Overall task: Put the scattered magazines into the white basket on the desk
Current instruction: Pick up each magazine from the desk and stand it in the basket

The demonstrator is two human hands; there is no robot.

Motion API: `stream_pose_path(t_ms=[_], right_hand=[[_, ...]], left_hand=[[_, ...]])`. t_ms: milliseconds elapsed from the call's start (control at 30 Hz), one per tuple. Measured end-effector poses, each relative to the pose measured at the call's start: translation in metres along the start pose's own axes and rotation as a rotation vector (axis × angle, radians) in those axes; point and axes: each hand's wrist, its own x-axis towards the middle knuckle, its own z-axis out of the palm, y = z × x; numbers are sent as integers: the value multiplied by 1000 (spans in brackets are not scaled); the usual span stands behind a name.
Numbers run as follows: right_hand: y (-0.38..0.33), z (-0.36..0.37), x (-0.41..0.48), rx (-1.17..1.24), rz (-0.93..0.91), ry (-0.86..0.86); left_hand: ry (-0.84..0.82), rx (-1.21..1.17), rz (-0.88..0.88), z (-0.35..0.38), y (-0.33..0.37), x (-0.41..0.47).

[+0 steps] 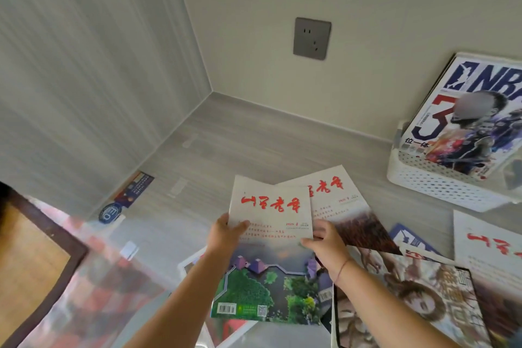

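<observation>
I see basket (440,186) already holding NBA magazine (469,124). Left hand (224,236) and right hand (327,246) grip two magazines (271,234) left of basket. More magazines (423,297) below basket on bench (254,144), unsorted.

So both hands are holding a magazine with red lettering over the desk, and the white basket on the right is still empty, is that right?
Not quite. The head view shows the left hand and the right hand holding the magazine with red lettering over the desk, but the white basket on the right is not empty: a basketball magazine already stands in it.
</observation>
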Motion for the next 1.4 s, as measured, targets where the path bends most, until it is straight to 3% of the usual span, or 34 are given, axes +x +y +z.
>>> stream_pose_path(t_ms=[133,333,467,600,900,1067,1400], right_hand=[[0,-7,3,126,15,-40],[-4,-31,5,7,-38,-69],[-33,-67,8,98,-218,74],[-67,-125,14,193,-336,251],[-143,-300,32,-111,-547,590],[-154,-365,49,-170,-497,689],[-100,-397,91,-222,-326,715]], left_hand=[[-101,-70,76,-1,9,0],[-186,-423,99,0,44,-2],[-275,-300,203,22,78,-4],[-258,-212,273,68,116,-7],[-282,-135,606,212,258,-17],[-231,-144,686,289,296,-15],[-166,-34,542,357,274,18]])
